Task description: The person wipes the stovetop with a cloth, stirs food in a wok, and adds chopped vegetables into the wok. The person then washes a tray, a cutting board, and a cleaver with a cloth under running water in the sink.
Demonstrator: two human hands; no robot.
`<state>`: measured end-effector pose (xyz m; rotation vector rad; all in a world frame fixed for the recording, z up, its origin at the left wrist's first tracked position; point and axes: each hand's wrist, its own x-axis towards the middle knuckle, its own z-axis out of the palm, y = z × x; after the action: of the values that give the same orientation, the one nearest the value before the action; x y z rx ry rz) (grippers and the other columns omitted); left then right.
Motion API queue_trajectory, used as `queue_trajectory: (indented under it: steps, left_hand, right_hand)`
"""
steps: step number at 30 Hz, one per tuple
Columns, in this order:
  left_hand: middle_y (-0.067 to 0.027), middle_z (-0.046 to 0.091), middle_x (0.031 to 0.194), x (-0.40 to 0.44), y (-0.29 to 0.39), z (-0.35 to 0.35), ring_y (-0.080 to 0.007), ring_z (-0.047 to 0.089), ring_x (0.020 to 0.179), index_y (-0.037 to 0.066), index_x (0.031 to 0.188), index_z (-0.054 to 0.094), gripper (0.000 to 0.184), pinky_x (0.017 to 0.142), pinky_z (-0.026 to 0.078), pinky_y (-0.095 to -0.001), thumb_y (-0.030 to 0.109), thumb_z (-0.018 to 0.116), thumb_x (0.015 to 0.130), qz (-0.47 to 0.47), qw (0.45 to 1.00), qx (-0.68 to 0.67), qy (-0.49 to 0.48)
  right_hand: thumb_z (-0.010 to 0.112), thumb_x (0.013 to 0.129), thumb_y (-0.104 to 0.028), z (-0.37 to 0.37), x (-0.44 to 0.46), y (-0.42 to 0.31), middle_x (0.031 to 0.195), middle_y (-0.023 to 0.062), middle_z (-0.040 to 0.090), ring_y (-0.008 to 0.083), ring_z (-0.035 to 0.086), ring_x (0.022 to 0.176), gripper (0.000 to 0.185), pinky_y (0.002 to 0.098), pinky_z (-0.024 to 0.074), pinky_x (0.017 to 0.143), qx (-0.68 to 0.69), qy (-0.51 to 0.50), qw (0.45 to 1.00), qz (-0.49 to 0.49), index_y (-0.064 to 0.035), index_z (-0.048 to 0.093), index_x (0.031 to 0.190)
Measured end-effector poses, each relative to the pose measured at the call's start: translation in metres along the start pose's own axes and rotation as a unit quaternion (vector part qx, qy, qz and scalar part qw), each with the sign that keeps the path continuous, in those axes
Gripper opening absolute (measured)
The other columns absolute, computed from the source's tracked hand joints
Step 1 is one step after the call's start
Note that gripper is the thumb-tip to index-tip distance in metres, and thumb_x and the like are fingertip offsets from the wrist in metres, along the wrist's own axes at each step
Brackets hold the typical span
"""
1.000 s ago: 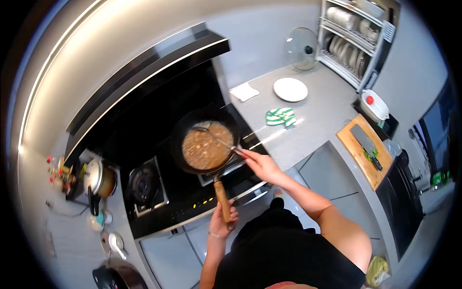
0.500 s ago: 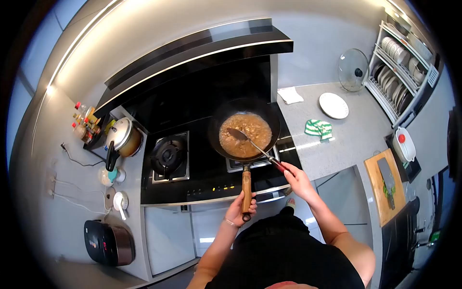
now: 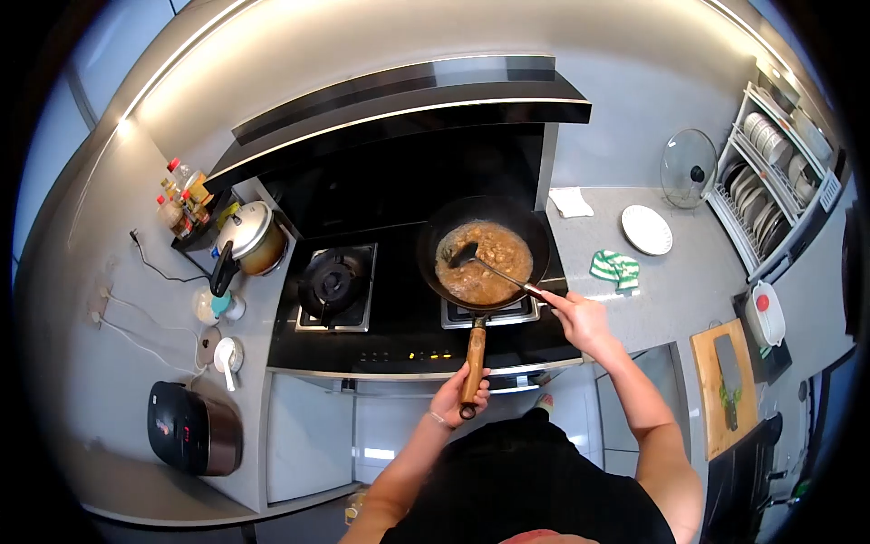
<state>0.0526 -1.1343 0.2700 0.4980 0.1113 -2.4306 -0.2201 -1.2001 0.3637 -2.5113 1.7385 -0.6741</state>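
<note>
A black wok (image 3: 536, 238) with brown, bubbling food (image 3: 494, 258) in sauce sits on the right burner. My left hand (image 3: 451, 399) is closed round the wok's wooden handle (image 3: 475, 361), near its end. In my right hand (image 3: 584, 322) is the dark handle of a ladle (image 3: 497, 271). Its black bowl lies over the left part of the food, at the surface; whether it dips in is hard to tell. The metal shaft crosses the wok's rim at the lower right.
A second burner (image 3: 335, 283) is on the left, beside a pressure cooker (image 3: 249, 238). On the right counter are a white plate (image 3: 647, 230), a green-striped cloth (image 3: 615, 269), a glass lid (image 3: 687, 168) and a cutting board (image 3: 716, 426) with a cleaver (image 3: 728, 363). The range hood (image 3: 408, 113) overhangs the stove.
The ladle's bowl has turned and shifted to the left side of the food, and my right hand has moved with it. My left hand keeps its hold. The whole view has shifted slightly.
</note>
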Motion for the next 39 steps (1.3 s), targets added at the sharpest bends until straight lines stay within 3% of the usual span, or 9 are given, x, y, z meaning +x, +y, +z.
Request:
queue_trajectory:
  steps: [7, 11, 15, 18, 20, 26, 30, 33, 39]
  left_hand:
    - [-0.0083, 0.05, 0.083, 0.001, -0.002, 0.002, -0.0141, 0.046, 0.069, 0.002, 0.112, 0.047, 0.042, 0.056, 0.042, -0.0224, 0.038, 0.045, 0.091, 0.0, 1.0, 0.007, 0.0]
    - [-0.0081, 0.05, 0.084, 0.0, 0.0, -0.003, -0.0144, 0.047, 0.069, 0.002, 0.113, 0.047, 0.043, 0.057, 0.043, -0.0227, 0.039, 0.045, 0.092, -0.006, 1.0, -0.003, -0.012]
    - [-0.0096, 0.053, 0.089, -0.004, -0.003, -0.009, -0.0175, 0.055, 0.08, 0.003, 0.114, 0.047, 0.045, 0.066, 0.049, -0.0269, 0.042, 0.042, 0.092, 0.015, 0.997, 0.051, -0.052]
    - [-0.0106, 0.055, 0.097, -0.015, -0.007, -0.016, -0.0211, 0.056, 0.085, 0.004, 0.115, 0.047, 0.046, 0.074, 0.049, -0.0316, 0.043, 0.042, 0.092, 0.059, 0.992, 0.108, 0.033]
    - [-0.0087, 0.058, 0.095, -0.025, -0.006, -0.032, -0.0207, 0.057, 0.087, 0.007, 0.112, 0.051, 0.037, 0.076, 0.049, -0.032, 0.037, 0.049, 0.09, 0.108, 0.985, 0.106, 0.084]
    - [-0.0084, 0.061, 0.088, -0.073, -0.005, -0.095, -0.019, 0.058, 0.082, 0.003, 0.105, 0.057, 0.025, 0.074, 0.048, -0.0305, 0.017, 0.055, 0.085, 0.229, 0.954, -0.015, 0.191]
    - [-0.0087, 0.061, 0.086, -0.097, -0.016, -0.114, -0.0191, 0.057, 0.079, 0.003, 0.104, 0.056, 0.023, 0.072, 0.048, -0.0312, 0.013, 0.055, 0.084, 0.269, 0.938, -0.084, 0.202]
    - [-0.0084, 0.061, 0.085, -0.104, -0.021, -0.12, -0.0193, 0.057, 0.08, 0.003, 0.102, 0.056, 0.021, 0.073, 0.048, -0.0319, 0.012, 0.055, 0.083, 0.276, 0.933, -0.095, 0.21]
    - [-0.0085, 0.061, 0.084, -0.104, -0.024, -0.118, -0.0199, 0.057, 0.079, 0.003, 0.1, 0.056, 0.019, 0.072, 0.047, -0.0319, 0.012, 0.055, 0.083, 0.288, 0.928, -0.119, 0.205]
  right_hand:
    - [0.055, 0.081, -0.014, 0.04, 0.017, -0.01, 0.07, 0.011, 0.054, 0.0327, 0.056, 0.064, 0.044, 0.0428, 0.0452, 0.056, 0.03, 0.037, 0.996, 0.072, -0.0237, 0.05, 0.123]
    - [0.055, 0.082, -0.017, 0.033, 0.011, -0.018, 0.085, 0.0153, 0.055, 0.0337, 0.058, 0.076, 0.041, 0.0417, 0.0472, 0.066, 0.056, -0.052, 0.991, 0.109, -0.0185, 0.05, 0.123]
    - [0.059, 0.079, -0.013, -0.034, 0.02, -0.045, 0.101, 0.0157, 0.054, 0.0284, 0.055, 0.093, 0.037, 0.0365, 0.0449, 0.08, 0.214, 0.093, 0.972, -0.035, -0.0057, 0.055, 0.115]
    - [0.062, 0.078, -0.016, -0.106, 0.012, -0.092, 0.095, 0.0115, 0.053, 0.0228, 0.053, 0.089, 0.03, 0.0369, 0.0448, 0.078, 0.475, 0.129, 0.866, -0.083, -0.0068, 0.059, 0.107]
    - [0.06, 0.082, -0.02, -0.133, 0.003, -0.125, 0.084, 0.0079, 0.049, 0.0195, 0.051, 0.08, 0.014, 0.037, 0.0457, 0.069, 0.683, 0.153, 0.688, -0.192, -0.0102, 0.059, 0.092]
    - [0.069, 0.077, -0.031, -0.167, 0.016, -0.162, 0.088, 0.0049, 0.04, 0.0132, 0.043, 0.087, 0.013, 0.031, 0.0439, 0.072, 0.808, -0.048, 0.481, -0.337, -0.0185, 0.065, 0.079]
    - [0.061, 0.08, -0.044, -0.181, 0.025, -0.174, 0.085, -0.0037, 0.039, 0.0127, 0.035, 0.087, 0.015, 0.0305, 0.033, 0.075, 0.763, -0.124, 0.527, -0.353, -0.0307, 0.064, 0.085]
    - [0.071, 0.075, -0.029, -0.167, 0.035, -0.178, 0.091, 0.0059, 0.044, 0.0138, 0.044, 0.091, 0.016, 0.0309, 0.047, 0.073, 0.798, -0.141, 0.457, -0.368, -0.0153, 0.067, 0.082]
    - [0.065, 0.076, -0.041, -0.178, 0.045, -0.18, 0.084, -0.0059, 0.039, 0.0116, 0.036, 0.085, 0.01, 0.0276, 0.0329, 0.071, 0.724, -0.204, 0.54, -0.379, -0.0319, 0.063, 0.08]
